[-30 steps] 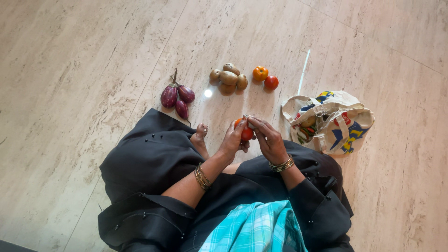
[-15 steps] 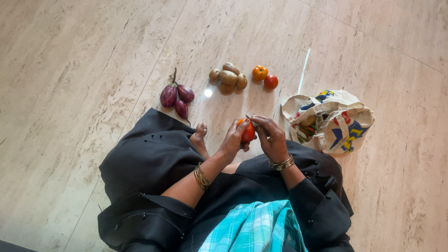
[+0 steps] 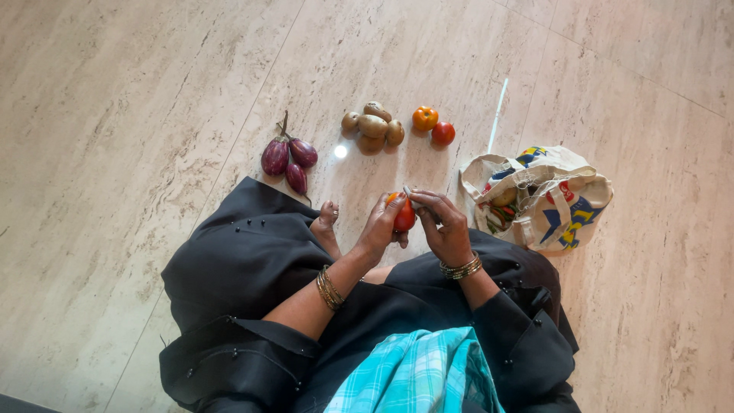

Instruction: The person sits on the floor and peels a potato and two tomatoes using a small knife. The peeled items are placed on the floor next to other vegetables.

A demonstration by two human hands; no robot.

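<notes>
Head view. Your left hand cups a red tomato above the floor, just in front of your lap, fingers curled round it. Your right hand meets the tomato from the other side, fingertips pinched narrow at its top. Judged from this grip, keep the left hand firm but light so the skin does not bruise, and let only the right fingertips work. Ahead lie three aubergines, a heap of potatoes and two more tomatoes. To your right a cloth bag sags open; vegetables show inside, their kinds unclear.
</notes>
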